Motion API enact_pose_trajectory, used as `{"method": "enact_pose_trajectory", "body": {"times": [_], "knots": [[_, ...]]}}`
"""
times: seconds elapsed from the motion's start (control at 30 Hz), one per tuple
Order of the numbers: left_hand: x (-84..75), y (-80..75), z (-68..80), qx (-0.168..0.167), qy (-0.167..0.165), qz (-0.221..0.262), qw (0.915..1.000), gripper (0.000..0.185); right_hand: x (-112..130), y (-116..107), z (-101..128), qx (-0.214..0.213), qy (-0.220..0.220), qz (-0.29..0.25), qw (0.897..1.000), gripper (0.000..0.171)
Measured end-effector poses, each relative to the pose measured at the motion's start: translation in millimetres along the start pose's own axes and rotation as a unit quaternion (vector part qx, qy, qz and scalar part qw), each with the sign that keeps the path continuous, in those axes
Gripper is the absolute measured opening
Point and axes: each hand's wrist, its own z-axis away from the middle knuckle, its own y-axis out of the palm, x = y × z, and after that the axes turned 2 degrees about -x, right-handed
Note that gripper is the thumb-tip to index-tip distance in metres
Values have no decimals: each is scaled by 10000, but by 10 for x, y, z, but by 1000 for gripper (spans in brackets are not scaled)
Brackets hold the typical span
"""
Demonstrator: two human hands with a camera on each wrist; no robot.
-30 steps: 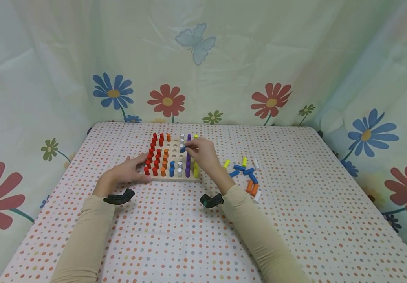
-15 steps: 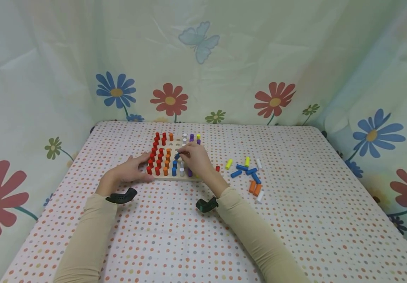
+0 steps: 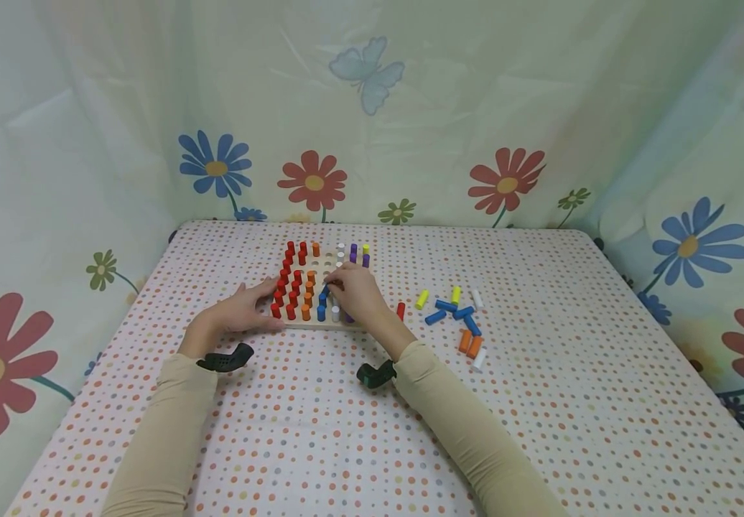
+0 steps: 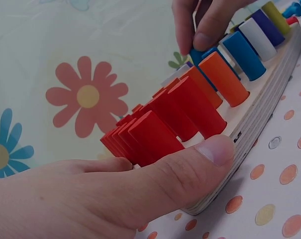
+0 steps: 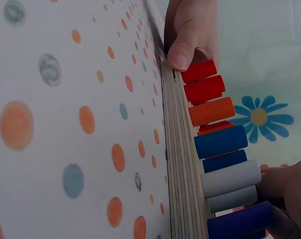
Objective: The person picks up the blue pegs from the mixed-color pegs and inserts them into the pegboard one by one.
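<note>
A wooden pegboard (image 3: 314, 326) stands on the table with rows of coloured pegs upright in it. My left hand (image 3: 236, 310) grips its front left corner, thumb at the front edge and fingers along the side, beside the red pegs (image 4: 152, 137). Over the middle of the board, my right hand (image 3: 360, 293) pinches a blue peg (image 3: 325, 290) between thumb and fingertips, just behind the standing blue pegs (image 3: 322, 313). The peg's lower end is hidden behind other pegs in the left wrist view. Bare holes show in the board's back middle part.
Right of the board lie loose pegs: a red peg (image 3: 401, 310), yellow pegs (image 3: 422, 299), several blue pegs (image 3: 436, 317), orange pegs (image 3: 475, 347) and white pegs (image 3: 480, 359). A dotted cloth (image 3: 320, 431) covers the table. A flowered curtain (image 3: 424, 179) hangs behind.
My right hand has moved left and toward the front of the board with the blue peg, then lowered it behind the standing blue pegs. The left hand keeps its place on the board.
</note>
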Motion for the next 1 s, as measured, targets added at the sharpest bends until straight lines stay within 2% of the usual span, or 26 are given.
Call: {"method": "enact_pose_trajectory", "body": {"times": [0.23, 0.5, 0.73, 1.0], "knots": [[6, 4, -10, -21, 18, -57, 10000, 117, 6, 13, 5, 21, -262, 343, 9991, 17], [18, 14, -10, -44, 46, -103, 9999, 116, 1, 15, 9, 4, -541, 351, 9979, 18], [16, 10, 6, -61, 90, -151, 9998, 114, 9, 9, 13, -10, -486, 309, 9983, 18], [30, -1, -9, -43, 104, -102, 9999, 116, 17, 3, -2, 61, -598, 562, 9966, 18]]}}
